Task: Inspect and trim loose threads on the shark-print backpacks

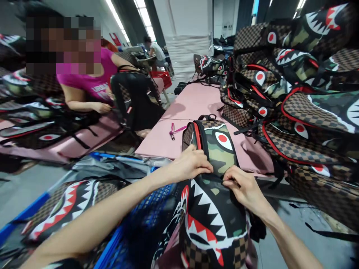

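A camouflage and checkered backpack point(213, 209) with a shark mouth and a red eye lies in front of me, its upper part on the pink table point(193, 101). My left hand point(193, 162) has its fingers closed on the fabric at the middle of the backpack. On the right edge of the same seam, my right hand point(241, 183) pinches the fabric between thumb and fingers. A red-edged opening shows along the upper left side of the bag. Small magenta-handled snips point(175, 130) lie on the table just left of the backpack.
Similar backpacks point(300, 130) are piled high on the right. A blue crate point(112, 246) at the lower left holds another backpack point(70, 201). Across at the left, a person point(95, 82) in a magenta shirt handles a black backpack point(137, 99). A red basket point(162, 79) stands farther back.
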